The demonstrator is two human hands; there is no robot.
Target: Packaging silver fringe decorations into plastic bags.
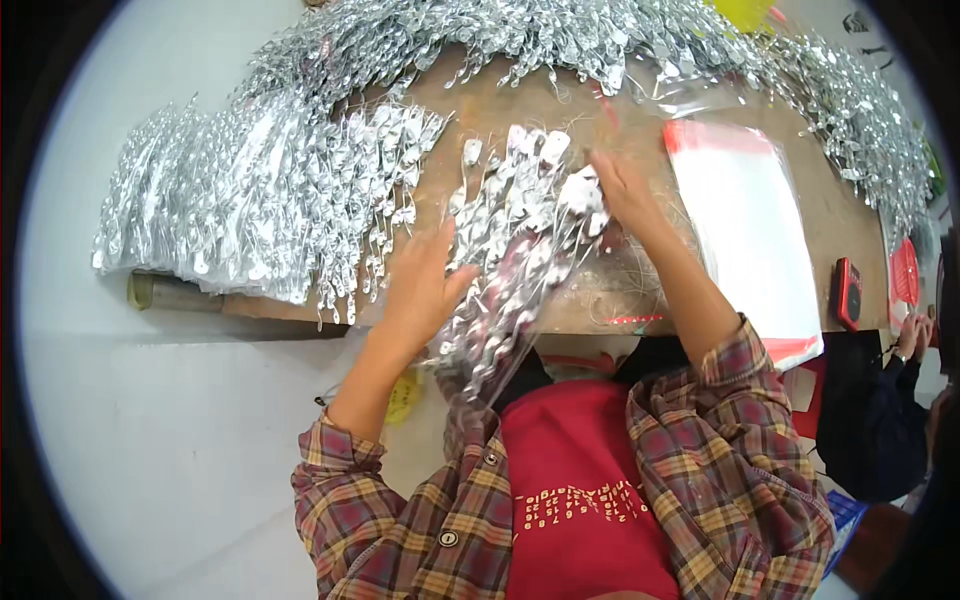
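In front of me, a bundle of shiny silver strands (520, 215) strung with small flat pieces lies partly in a clear plastic bag (500, 365), whose lower end hangs over the table's near edge. My left hand (425, 285) is at the bundle's left side, fingers stretched and thumb apart. Along the right side is my right hand (625, 195), its fingers extended and slightly blurred beside the upper strands. Neither hand is closed around the bundle.
Bagged silver bundles (210, 200) are piled at the left; more silver strands (500, 35) line the far edge. Flat clear bags with red ends (745, 220) lie at the right, near a small red-and-black device (847, 293). Another person's hands (910, 337) show at far right.
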